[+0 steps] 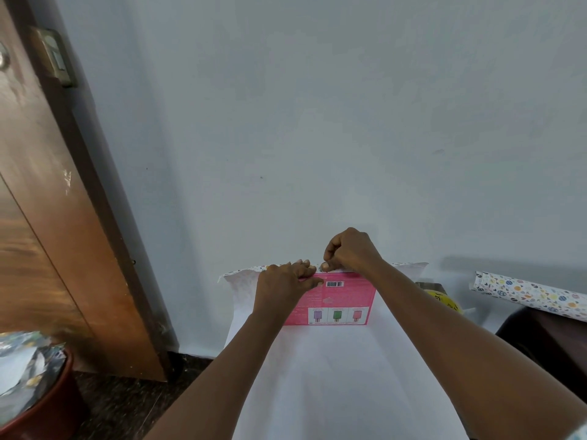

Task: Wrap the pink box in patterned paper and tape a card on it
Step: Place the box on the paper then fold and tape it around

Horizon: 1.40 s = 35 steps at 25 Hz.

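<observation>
Left hand [286,284]: laid flat, fingers straight, pressing the turned-over far edge of the white-backed sheet of patterned paper [317,376] onto the pink cardboard box [341,300]. Just right of it, right hand [352,252]: curled, pinching that same paper edge between thumb and finger at the box's 12 o'clock side. Box: lying flat, barcode face up, at the sheet's far end. No tape seen on the fold.

Likely trouble: skewed or slack fold if the pinch pulls harder than the press holds; thin paper tearing at the pinch; box sliding toward 6 o'clock.

Surface: hidden under the sheet, cannot tell what.

Room, left to right: brown wooden door [47,217] at 9 o'clock; reddish round bin of paper scraps [47,404] at 7 o'clock; pale blue-grey wall [317,122] at 12 o'clock; roll of patterned wrapping paper [527,293] on a dark table [556,344] at 3 o'clock.
</observation>
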Motion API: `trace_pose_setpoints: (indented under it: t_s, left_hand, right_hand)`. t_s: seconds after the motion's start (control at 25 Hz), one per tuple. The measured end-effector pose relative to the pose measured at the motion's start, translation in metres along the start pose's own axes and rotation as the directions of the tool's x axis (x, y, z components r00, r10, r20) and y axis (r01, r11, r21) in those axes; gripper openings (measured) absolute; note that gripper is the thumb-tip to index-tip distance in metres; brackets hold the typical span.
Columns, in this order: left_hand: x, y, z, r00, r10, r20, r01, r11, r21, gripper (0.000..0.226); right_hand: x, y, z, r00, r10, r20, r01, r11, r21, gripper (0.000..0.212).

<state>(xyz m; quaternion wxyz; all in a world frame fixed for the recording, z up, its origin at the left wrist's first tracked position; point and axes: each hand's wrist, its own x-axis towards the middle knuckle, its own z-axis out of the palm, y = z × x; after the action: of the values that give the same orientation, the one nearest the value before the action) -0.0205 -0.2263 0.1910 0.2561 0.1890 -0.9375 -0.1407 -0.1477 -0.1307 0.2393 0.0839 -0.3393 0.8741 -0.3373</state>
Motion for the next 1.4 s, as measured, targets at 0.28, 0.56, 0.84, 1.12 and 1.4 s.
trace_pose_setpoints:
  t_s: [0.28, 0.56, 0.84, 1.12, 1.4]
  left_hand:
    - [-0.004, 0.002, 0.000, 0.999, 0.012, -0.043, -0.012, 1.000, 0.004, 0.040]
    - [-0.007, 0.000, -0.002, 1.000, -0.005, 0.011, 0.005, 1.000, 0.017, 0.039]
    - [-0.016, 0.005, -0.002, 0.999, -0.028, -0.039, 0.030, 0.999, 0.037, 0.037]
    - [-0.029, 0.005, 0.003, 0.985, 0.055, -0.163, -0.055, 0.998, 0.003, 0.033]
    - [-0.036, 0.001, 0.003, 0.938, 0.299, -0.172, -0.245, 0.928, 0.279, 0.048]
  right_hand:
    - [-0.007, 0.012, 0.004, 0.995, -0.067, -0.073, 0.078, 0.984, 0.160, 0.009]
    - [-0.011, 0.016, -0.015, 0.948, -0.114, 0.295, 0.145, 0.986, -0.082, 0.036]
    - [-0.024, 0.015, -0.017, 0.970, -0.131, 0.206, 0.159, 0.980, -0.123, 0.024]
    - [-0.011, 0.013, 0.015, 0.990, 0.109, -0.093, -0.118, 0.988, -0.095, 0.039]
    - [-0.052, 0.033, -0.004, 0.955, -0.174, 0.239, 0.245, 0.918, -0.311, 0.042]
